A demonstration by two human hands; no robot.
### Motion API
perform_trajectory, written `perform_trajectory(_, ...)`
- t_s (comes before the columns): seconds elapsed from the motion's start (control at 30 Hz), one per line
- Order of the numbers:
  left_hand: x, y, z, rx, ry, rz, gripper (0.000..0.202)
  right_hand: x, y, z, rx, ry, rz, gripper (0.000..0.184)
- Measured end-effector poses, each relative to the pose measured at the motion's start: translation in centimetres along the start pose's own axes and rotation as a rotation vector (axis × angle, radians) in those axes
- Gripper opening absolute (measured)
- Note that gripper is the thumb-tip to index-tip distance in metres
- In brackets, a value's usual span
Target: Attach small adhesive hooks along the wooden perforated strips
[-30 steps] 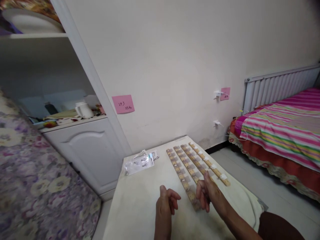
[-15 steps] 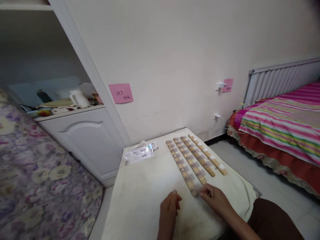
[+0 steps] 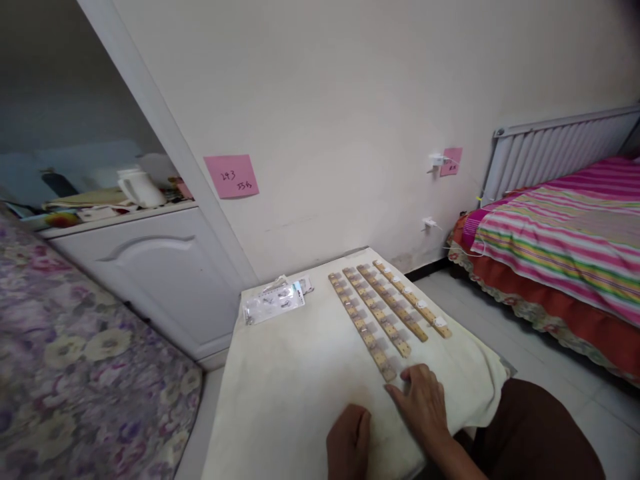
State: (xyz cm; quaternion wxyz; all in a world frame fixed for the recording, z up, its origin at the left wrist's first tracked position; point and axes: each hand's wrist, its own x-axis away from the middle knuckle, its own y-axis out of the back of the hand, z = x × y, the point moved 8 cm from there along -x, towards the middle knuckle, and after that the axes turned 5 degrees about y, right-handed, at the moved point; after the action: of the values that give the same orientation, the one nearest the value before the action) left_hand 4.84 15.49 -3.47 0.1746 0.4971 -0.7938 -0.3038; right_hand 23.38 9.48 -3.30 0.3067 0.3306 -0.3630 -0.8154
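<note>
Several narrow wooden strips lie side by side on the cloth-covered table [image 3: 280,373]. The leftmost strip [image 3: 356,319] bears a row of small clear, greyish pieces, and so do its neighbours. White pieces [image 3: 421,304] sit along the rightmost strip [image 3: 431,325]. My right hand [image 3: 424,405] rests just below the near end of the leftmost strip, thumb spread from the bent fingers, with nothing visible in it. Left of it, at the table's near side, my left hand [image 3: 349,437] is curled closed; whatever it may hold is hidden.
Clear plastic packaging [image 3: 275,303] lies at the table's back left. The wall [image 3: 320,133] stands behind, a cabinet [image 3: 145,267] and floral cloth [image 3: 90,373] to the left. A bed with striped cover [image 3: 550,233] is on the right.
My right hand has opened from a pinch, its thumb now apart from the fingers. My left hand has moved slightly lower and curled in. The view has shifted a little.
</note>
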Motion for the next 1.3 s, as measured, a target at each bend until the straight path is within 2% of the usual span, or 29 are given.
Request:
perform_trajectory(0.33, -0.2, -0.5, 0.3, -0.039, -0.067, 0.03, 0.032, 0.1, 0.3, 0.4, -0.058, -0.053, -0.026, 0.021)
perform_trajectory(0.73, -0.2, -0.4, 0.3, -0.083, -0.158, -0.03, 0.029, -0.1, -0.1, 0.5, -0.034, -0.089, -0.022, 0.023)
perform_trajectory(1.03, -0.1, -0.4, 0.2, -0.104, -0.155, -0.039, 0.029, -0.1, -0.1, 0.2, -0.051, -0.107, -0.022, 0.016)
perform_trajectory(1.13, 0.0, -0.3, 0.3, -0.093, -0.141, -0.037, 0.028, -0.1, -0.1, 0.1, -0.121, -0.106, 0.007, 0.017)
perform_trajectory(1.3, 0.0, -0.5, 0.7, -0.113, -0.113, -0.019, 0.028, -0.2, -0.6, -1.0, -0.398, -0.286, 0.087, 0.022)
